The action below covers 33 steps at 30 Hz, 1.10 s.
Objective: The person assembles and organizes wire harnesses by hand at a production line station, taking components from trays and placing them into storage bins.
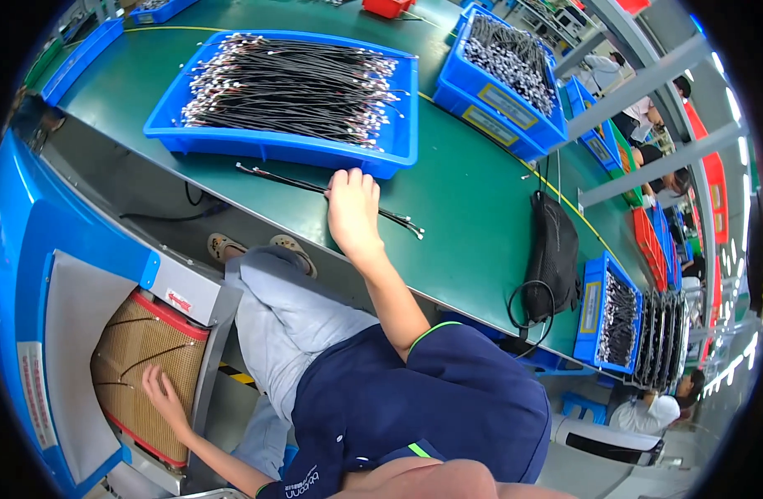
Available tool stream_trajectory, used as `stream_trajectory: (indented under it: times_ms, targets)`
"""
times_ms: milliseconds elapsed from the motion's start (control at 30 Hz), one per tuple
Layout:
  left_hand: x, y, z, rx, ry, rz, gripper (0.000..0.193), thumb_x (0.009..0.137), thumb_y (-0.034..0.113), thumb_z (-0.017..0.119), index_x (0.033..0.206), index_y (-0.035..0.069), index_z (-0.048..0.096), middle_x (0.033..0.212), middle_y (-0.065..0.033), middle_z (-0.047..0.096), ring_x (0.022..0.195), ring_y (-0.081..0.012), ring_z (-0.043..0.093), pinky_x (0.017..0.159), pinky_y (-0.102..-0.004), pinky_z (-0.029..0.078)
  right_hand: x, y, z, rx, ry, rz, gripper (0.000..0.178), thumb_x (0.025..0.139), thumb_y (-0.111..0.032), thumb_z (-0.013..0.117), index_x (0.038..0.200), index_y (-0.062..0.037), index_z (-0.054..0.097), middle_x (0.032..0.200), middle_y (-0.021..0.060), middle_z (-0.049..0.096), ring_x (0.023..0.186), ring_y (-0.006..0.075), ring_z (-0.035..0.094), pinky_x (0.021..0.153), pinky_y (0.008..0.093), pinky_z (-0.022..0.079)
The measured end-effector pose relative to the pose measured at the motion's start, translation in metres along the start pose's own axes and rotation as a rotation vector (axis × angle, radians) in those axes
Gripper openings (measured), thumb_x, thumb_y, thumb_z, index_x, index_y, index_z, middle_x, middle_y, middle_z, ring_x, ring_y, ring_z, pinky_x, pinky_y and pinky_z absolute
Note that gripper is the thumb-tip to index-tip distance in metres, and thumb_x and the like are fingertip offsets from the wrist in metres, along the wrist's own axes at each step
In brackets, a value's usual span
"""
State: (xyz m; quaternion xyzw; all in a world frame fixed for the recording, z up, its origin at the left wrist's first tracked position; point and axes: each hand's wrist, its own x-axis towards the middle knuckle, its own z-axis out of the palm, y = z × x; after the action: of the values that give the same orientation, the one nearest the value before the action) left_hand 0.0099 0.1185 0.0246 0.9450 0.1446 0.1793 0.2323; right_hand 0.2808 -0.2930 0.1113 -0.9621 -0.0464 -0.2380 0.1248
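Observation:
On the green table, my right hand (354,212) is closed around a few thin black wire cables (396,219) with small white connectors at their ends. They lie near the table's front edge, sticking out on both sides of my fingers. At the lower left, my left hand (164,399) is over a tan mesh conveyor belt (153,420), fingers stretched out and apart. Several single black cables (153,354) lie spaced along that belt, close to those fingertips. Beyond my right hand stands a blue tray (282,151) heaped with similar black cables.
The belt runs out of a blue machine (45,216) with a grey opening. Stacked blue bins (502,125) of cables stand at the far right of the table (473,220). A black pouch (554,249) with a cord lies at right, near another blue bin (595,312). Other people work beyond.

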Motion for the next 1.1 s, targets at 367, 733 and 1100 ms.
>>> stream_trajectory:
  times_ms: [367,733,1100]
  targets:
    - [-0.002,0.052,0.006,0.004,-0.041,-0.01,0.026,0.091,0.009,0.048,0.115,0.0,0.053,0.124,-0.0155,0.046,0.116,-0.0312,0.044,0.097,-0.04,0.036,0.005,-0.002,-0.045,0.388,0.169,-0.034,0.007,0.077,-0.002,0.059,0.082,-0.0046,0.054,0.079,0.0108,0.056,0.074,0.0285,0.054,0.068,0.0385,0.044]
    - [0.01,0.142,0.038,0.006,0.115,0.256,0.034,0.096,0.015,0.038,0.125,-0.002,0.043,0.128,-0.0196,0.042,0.119,-0.0329,0.042,0.098,-0.0416,0.034,-0.075,-0.063,-0.028,0.643,-0.422,-0.714,0.013,0.071,-0.008,0.055,0.084,-0.0089,0.058,0.077,0.0056,0.052,0.077,0.023,0.058,0.06,0.0346,0.047]
    - [-0.048,0.138,0.064,-0.376,-0.406,-0.274,0.018,0.093,0.009,0.039,0.09,-0.004,0.051,0.079,-0.0138,0.048,0.072,-0.0246,0.049,0.069,-0.034,0.041,-0.118,-0.083,0.021,0.801,-0.714,-0.717,0.007,0.074,-0.013,0.058,0.076,-0.0084,0.063,0.078,0.0088,0.06,0.074,0.0291,0.062,0.059,0.0406,0.049]
